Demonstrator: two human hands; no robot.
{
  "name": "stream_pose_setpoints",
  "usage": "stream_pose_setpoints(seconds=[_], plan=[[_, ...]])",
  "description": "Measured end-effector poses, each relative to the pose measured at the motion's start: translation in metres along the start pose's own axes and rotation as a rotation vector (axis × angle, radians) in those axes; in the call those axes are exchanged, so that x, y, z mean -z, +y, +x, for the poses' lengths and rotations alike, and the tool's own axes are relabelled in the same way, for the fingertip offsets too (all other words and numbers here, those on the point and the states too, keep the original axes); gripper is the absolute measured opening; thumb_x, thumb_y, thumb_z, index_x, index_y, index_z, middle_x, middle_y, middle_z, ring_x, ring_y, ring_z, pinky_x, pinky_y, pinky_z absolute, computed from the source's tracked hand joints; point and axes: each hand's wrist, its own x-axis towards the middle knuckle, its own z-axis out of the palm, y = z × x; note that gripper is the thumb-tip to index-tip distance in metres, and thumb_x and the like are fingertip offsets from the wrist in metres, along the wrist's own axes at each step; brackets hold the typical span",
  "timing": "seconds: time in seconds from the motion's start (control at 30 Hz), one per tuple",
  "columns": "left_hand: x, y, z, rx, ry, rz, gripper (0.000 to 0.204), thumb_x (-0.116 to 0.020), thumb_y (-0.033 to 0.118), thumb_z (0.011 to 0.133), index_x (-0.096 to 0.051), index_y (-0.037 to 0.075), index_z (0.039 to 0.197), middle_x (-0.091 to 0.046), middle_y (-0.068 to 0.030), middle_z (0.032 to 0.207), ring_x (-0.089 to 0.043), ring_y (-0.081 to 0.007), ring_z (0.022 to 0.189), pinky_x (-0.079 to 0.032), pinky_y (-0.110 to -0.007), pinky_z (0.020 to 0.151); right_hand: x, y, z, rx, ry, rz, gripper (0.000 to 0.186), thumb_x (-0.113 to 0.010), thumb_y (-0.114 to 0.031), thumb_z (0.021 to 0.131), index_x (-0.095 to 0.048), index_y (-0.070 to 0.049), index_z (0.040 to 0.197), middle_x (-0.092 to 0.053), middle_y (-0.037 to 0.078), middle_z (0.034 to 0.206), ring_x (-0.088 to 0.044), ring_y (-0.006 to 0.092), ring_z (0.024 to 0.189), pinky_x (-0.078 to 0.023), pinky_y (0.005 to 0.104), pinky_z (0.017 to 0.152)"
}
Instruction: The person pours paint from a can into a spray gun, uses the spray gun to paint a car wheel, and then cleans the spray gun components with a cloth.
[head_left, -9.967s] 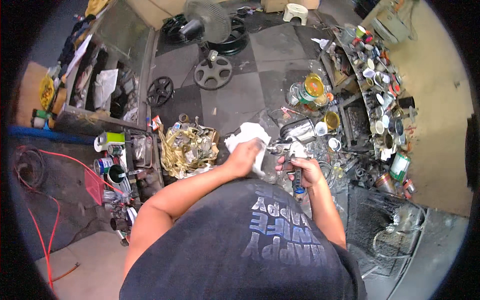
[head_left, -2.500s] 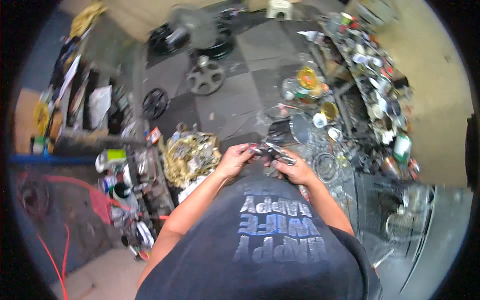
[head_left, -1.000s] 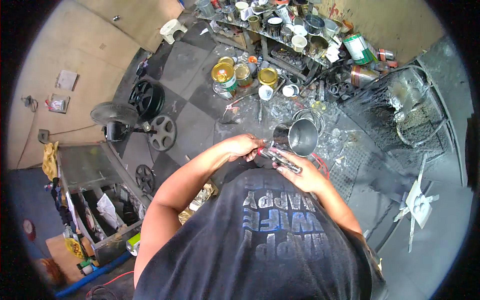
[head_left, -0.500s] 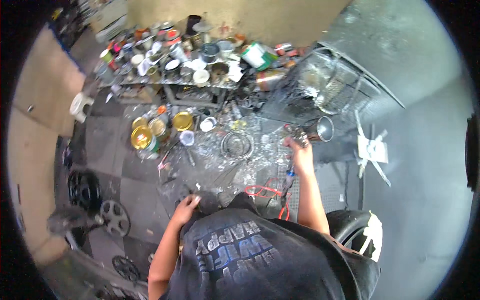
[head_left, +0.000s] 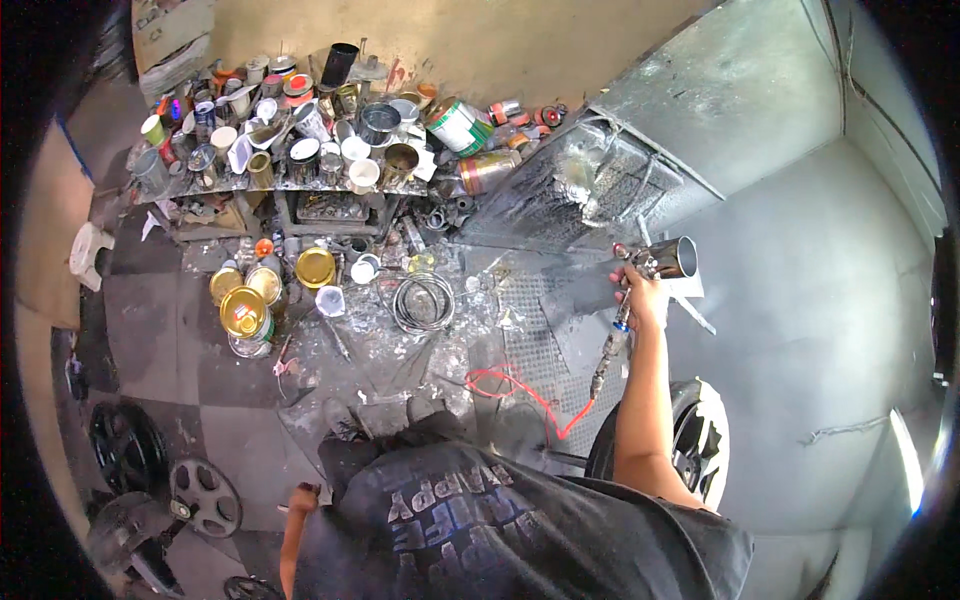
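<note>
My right hand (head_left: 648,298) is stretched forward on the right and wrapped round the handle of a spray gun (head_left: 640,262). A round metal cup (head_left: 688,257) sits at the gun's right side, tipped toward the wall. From the base of the grip, a connector (head_left: 606,362) runs down to a red air hose (head_left: 520,385). Low beside my body, my left hand (head_left: 303,497) has its fingers curled; a small pale bit shows at it, too small to name. Under my right arm stands a wheel with a black tyre and light rim (head_left: 704,440).
A crowded bench (head_left: 280,185) of paint cans and cups stands at the back. On the floor lie gold-lidded cans (head_left: 243,312) and a wire coil (head_left: 423,302). A grey-coated panel (head_left: 590,190) leans at back right. Wheels and a grey wheel cover (head_left: 205,497) are at left.
My right hand has moved right and forward with the spray gun. My left hand has drawn back and left, beside my body. The whole view has shifted.
</note>
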Motion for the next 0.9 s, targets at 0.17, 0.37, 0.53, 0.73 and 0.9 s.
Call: stream_pose_setpoints(seconds=[0.17,0.37,0.53,0.73,0.9], plan=[[0.078,-0.022,0.015,0.586,0.194,-0.478,0.039,-0.061,0.030,0.092,-0.065,-0.002,0.114,-0.070,-0.0215,0.111,-0.065,-0.0394,0.108,-0.050,-0.044,0.089,0.001,0.012,-0.015,0.168,-0.008,-0.023,0.011,-0.063,-0.019,0.092,-0.064,-0.008,0.093,-0.063,0.002,0.076,-0.063,0.0113,0.065,-0.047,0.0264,0.046],[0.168,0.027,0.027,0.552,0.649,-0.750,0.033,-0.066,0.028,0.090,-0.068,-0.001,0.107,-0.070,-0.0220,0.106,-0.069,-0.0351,0.097,-0.052,-0.041,0.085,0.007,0.026,-0.023,0.311,0.000,-0.202,0.012,-0.064,-0.016,0.093,-0.062,-0.004,0.094,-0.061,0.001,0.069,-0.057,0.0106,0.056,-0.044,0.0275,0.042],[0.228,0.164,0.012,0.262,0.589,-0.604,0.025,-0.068,0.020,0.087,-0.068,0.002,0.105,-0.071,-0.0208,0.097,-0.070,-0.0340,0.094,-0.053,-0.040,0.083,0.002,0.038,-0.060,0.355,-0.127,-0.173,0.018,-0.061,-0.012,0.096,-0.064,-0.003,0.111,-0.066,0.002,0.079,-0.061,0.0113,0.065,-0.047,0.0273,0.047],[0.300,0.331,0.056,-0.362,0.473,-0.553,0.030,-0.064,0.021,0.094,-0.063,0.007,0.121,-0.068,-0.0124,0.116,-0.066,-0.0259,0.106,-0.052,-0.038,0.091,-0.006,0.069,-0.172,0.114,-0.667,-0.037,0.021,-0.062,-0.010,0.095,-0.063,-0.002,0.114,-0.070,0.006,0.104,-0.065,0.0108,0.082,-0.054,0.0242,0.057],[0.338,0.401,0.078,-0.456,0.152,-1.078,0.036,-0.060,0.033,0.099,-0.062,0.004,0.120,-0.069,-0.0088,0.111,-0.065,-0.0187,0.100,-0.052,-0.033,0.083,-0.003,0.084,-0.253,0.073,-0.799,0.146,0.020,-0.064,-0.008,0.094,-0.067,-0.003,0.113,-0.071,0.003,0.092,-0.057,0.0078,0.060,-0.050,0.0246,0.052]])
